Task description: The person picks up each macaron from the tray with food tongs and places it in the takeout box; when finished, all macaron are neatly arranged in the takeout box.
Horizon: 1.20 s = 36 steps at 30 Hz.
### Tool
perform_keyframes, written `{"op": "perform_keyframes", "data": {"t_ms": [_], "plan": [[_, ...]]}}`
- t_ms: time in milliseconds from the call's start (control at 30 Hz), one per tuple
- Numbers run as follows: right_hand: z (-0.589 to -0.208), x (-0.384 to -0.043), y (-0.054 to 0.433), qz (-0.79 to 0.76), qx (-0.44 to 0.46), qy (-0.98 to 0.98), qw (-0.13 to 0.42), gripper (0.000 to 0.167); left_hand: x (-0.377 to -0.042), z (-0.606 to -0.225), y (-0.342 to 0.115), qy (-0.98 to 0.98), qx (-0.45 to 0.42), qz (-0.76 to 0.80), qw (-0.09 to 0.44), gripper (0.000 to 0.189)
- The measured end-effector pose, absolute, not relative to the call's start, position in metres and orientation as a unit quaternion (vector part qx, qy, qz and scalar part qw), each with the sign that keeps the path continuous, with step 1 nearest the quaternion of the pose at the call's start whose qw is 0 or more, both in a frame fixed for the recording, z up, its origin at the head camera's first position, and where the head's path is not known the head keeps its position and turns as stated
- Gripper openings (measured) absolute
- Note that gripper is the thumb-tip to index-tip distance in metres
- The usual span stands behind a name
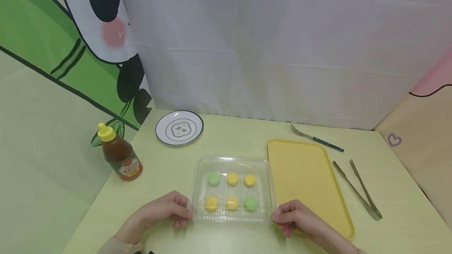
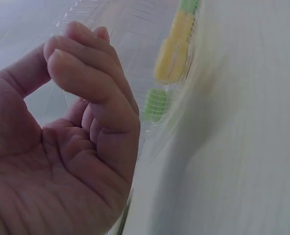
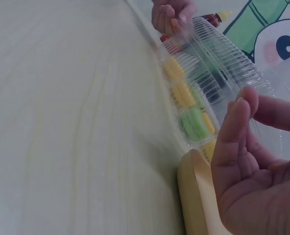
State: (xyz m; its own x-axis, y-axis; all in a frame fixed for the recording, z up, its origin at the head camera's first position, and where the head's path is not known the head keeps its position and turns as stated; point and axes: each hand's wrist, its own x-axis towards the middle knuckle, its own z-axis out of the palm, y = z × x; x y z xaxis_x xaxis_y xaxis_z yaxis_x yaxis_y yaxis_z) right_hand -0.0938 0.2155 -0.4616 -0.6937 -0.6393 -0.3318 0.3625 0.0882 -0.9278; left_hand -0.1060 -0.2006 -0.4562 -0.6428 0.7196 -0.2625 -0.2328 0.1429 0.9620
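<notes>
Lying in front of me is a clear plastic clamshell box [image 1: 226, 218], with its see-through lid over several yellow macarons [image 1: 232, 179] and two green macarons [image 1: 213, 179]. At its near left corner my left hand [image 1: 169, 209] pinches the edge between thumb and fingers. My right hand [image 1: 296, 218] pinches the near right corner, above the edge of a yellow tray [image 1: 300, 175]. The right wrist view shows the thumb and index fingertip of the right hand [image 3: 262, 166] meeting at the lid's rim. In the left wrist view, curled fingers partly hide the box.
A sauce bottle [image 1: 120, 156] with a yellow nozzle stands on the left. Behind the box is a white plate [image 1: 179, 128] with a dark rim. A green-handled fork [image 1: 318, 139] lies behind the tray, and metal tongs [image 1: 360, 191] lie to its right. A fabric backdrop closes off the rear.
</notes>
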Motion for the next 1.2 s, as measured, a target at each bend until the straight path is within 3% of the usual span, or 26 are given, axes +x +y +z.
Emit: {"op": "perform_keyframes", "data": {"t_ms": [833, 1200], "plan": [[-0.4607, -0.0890, 0.2125, -0.673, -0.104, 0.641, 0.354, 0.027, -0.1035, -0.4558, -0.1964, 0.662, 0.156, 0.635, 0.366, 0.039], [-0.4631, -0.0881, 0.2108, -0.666, -0.072, 0.656, 0.347, 0.020, -0.1046, -0.4550, -0.1944, 0.665, 0.141, 0.633, 0.370, 0.021]]}}
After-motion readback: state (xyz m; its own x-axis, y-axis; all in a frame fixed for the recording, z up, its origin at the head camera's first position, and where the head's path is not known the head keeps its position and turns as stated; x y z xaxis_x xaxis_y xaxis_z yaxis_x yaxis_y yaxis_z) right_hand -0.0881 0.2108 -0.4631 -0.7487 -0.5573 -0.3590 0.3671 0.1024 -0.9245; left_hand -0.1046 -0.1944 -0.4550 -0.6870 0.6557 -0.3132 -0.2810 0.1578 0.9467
